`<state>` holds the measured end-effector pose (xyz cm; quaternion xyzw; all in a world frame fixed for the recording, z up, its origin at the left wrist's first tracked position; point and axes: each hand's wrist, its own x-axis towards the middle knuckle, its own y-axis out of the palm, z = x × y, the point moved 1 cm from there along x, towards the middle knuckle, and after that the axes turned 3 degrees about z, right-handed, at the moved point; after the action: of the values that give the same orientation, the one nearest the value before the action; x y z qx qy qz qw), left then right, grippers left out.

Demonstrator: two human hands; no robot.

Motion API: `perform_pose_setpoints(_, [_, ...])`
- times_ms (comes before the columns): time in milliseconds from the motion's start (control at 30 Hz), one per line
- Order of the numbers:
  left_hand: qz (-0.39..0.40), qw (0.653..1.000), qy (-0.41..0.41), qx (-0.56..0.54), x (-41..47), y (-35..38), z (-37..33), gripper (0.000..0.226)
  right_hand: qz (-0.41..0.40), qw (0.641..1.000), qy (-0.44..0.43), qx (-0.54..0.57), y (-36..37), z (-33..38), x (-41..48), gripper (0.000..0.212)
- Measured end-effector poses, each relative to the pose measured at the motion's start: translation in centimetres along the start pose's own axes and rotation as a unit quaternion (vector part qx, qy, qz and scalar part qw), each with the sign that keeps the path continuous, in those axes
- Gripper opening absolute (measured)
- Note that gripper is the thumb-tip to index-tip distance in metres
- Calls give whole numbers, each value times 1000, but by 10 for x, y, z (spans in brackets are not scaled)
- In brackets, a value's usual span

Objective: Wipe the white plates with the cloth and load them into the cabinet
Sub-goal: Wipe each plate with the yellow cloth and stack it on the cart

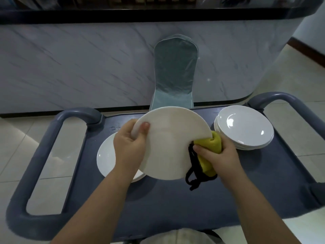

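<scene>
The left hand (pixel 129 147) grips the held white plate (pixel 172 143) at its upper left rim, thumb pressed on the face turned to the camera, the other fingers hidden behind it. The plate is tilted up off the grey-blue cart (pixel 175 208) and is held above the middle of the cart's top. The right hand (pixel 221 155) is clamped on a yellow cloth (pixel 213 143), bunched in the fist and pressed against the plate's right rim; the thumb lies on the near side of the rim. A black cord (pixel 190 180) hangs from the cloth in loops down over the lower right edge of the plate. Both hands are therefore closed on their items and stand apart, on opposite sides of the plate. At the right of the cart top is a stack of white plates (pixel 246 127), face up. At the left, partly covered by the left forearm and the held plate, lie further white plates (pixel 105 155); their number cannot be determined. Beyond the cart stands a chair back (pixel 175 67) wrapped in clear film, set against a marble-patterned counter front (pixel 70 67).
</scene>
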<state>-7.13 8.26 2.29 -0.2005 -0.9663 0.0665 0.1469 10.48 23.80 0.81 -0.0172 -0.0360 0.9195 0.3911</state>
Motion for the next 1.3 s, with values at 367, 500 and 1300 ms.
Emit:
perform_pose_setpoints(367, [-100, 987, -67, -108, -7, -2, 2, 21, -48, 991, -82, 92, 22, 21, 9, 53])
perform_pose_setpoints(500, [-169, 891, -285, -311, -50, 34, 24, 18, -95, 952, 26, 290, 69, -27, -26, 52])
perform_pose_setpoints(1300, [98, 989, 51, 102, 4, -6, 8, 16, 1, 998, 48, 28, 4, -27, -18, 44])
